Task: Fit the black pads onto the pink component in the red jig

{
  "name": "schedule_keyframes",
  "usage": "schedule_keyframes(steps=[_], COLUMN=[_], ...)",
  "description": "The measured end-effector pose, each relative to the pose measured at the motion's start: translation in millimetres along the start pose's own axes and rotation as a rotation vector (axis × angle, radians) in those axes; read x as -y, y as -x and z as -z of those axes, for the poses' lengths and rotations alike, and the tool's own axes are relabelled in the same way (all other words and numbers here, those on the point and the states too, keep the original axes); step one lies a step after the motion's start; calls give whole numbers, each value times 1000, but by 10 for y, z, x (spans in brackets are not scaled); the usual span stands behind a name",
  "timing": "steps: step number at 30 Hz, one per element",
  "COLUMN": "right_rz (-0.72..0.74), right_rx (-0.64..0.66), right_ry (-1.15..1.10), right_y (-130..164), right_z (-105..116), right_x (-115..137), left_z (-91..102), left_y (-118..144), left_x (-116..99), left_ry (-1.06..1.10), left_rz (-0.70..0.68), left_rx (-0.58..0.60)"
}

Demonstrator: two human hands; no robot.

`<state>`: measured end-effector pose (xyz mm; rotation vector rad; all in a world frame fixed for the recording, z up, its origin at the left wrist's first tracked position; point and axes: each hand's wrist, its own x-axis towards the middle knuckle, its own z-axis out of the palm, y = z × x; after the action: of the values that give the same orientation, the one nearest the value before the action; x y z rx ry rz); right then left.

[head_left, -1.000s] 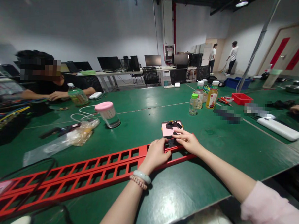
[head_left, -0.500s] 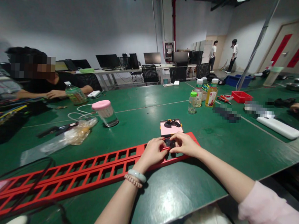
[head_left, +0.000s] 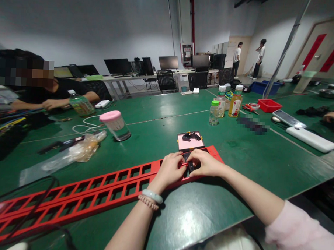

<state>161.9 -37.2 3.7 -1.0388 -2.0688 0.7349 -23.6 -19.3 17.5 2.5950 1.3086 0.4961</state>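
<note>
**Both hands on a black part at the red frame's end**

Your left hand (head_left: 170,170) and right hand (head_left: 206,164) pinch a small black part (head_left: 192,166) between fingertips, over the long red slotted frame (head_left: 103,190). Just beyond your fingers, a shallow pink tray (head_left: 190,141) holds more angular black pieces (head_left: 191,136).

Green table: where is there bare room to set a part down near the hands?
Bare table lies right of the red frame, before the white bar, and between pink tray and bottles. Crowded: left by the plastic bag and cables.
</note>
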Motion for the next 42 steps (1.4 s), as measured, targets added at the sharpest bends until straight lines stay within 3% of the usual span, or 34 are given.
schedule_keyframes(steps=[42], right_rz=[67], right_rx=[106], right_ry=[106], right_y=[-7], right_z=[22], right_x=[49], left_z=[-31], left_y=[20], left_x=[34], left_ry=[-45], left_rz=[-63], left_rx=[-21])
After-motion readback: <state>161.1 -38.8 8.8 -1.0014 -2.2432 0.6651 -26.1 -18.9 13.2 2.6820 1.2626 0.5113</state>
